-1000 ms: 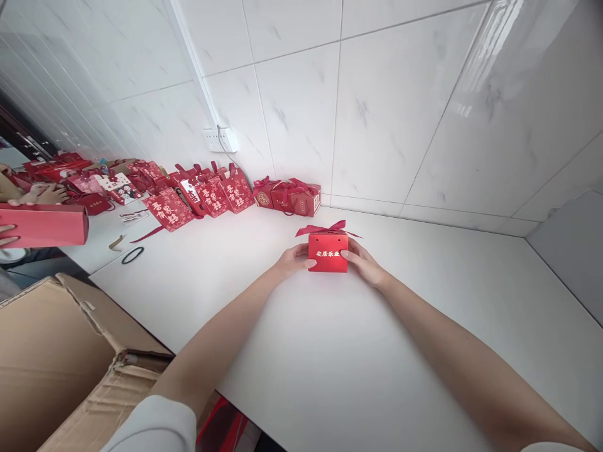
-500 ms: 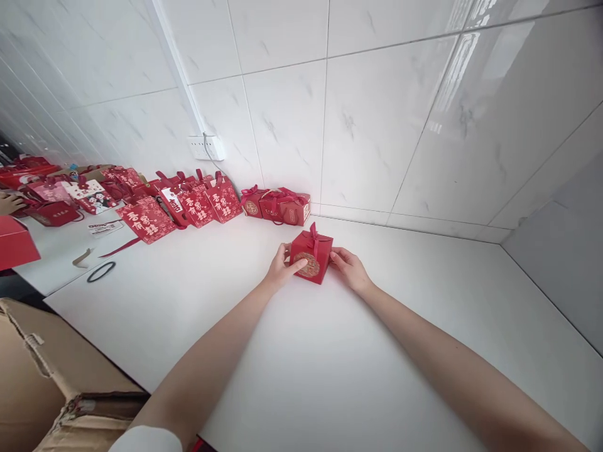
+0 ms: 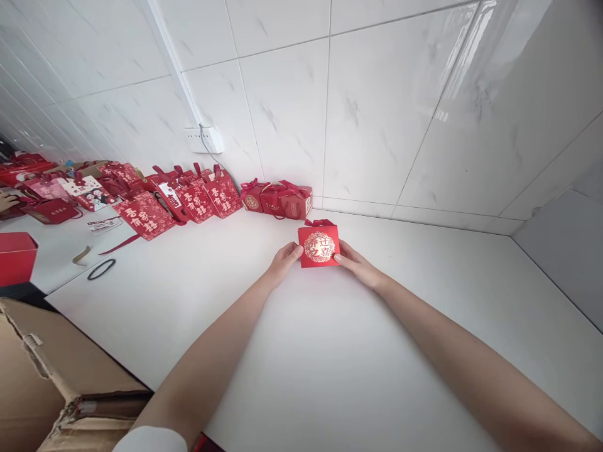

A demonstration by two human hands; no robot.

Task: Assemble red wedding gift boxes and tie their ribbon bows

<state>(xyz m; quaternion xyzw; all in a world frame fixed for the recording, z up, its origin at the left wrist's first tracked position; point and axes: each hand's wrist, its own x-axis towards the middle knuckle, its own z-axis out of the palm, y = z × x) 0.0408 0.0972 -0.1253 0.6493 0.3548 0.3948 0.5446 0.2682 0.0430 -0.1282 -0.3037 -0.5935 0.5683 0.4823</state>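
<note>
OK, head view: small red box held mid-table, gold round print facing the camera, ribbon on top, contents hidden. Left hand grips its left side, right hand its right, both thumbs at the front. Open carton lower left, inside only partly visible. Red gift boxes and paper bags along the tiled wall, on the white table. Socket above the bags.
</note>
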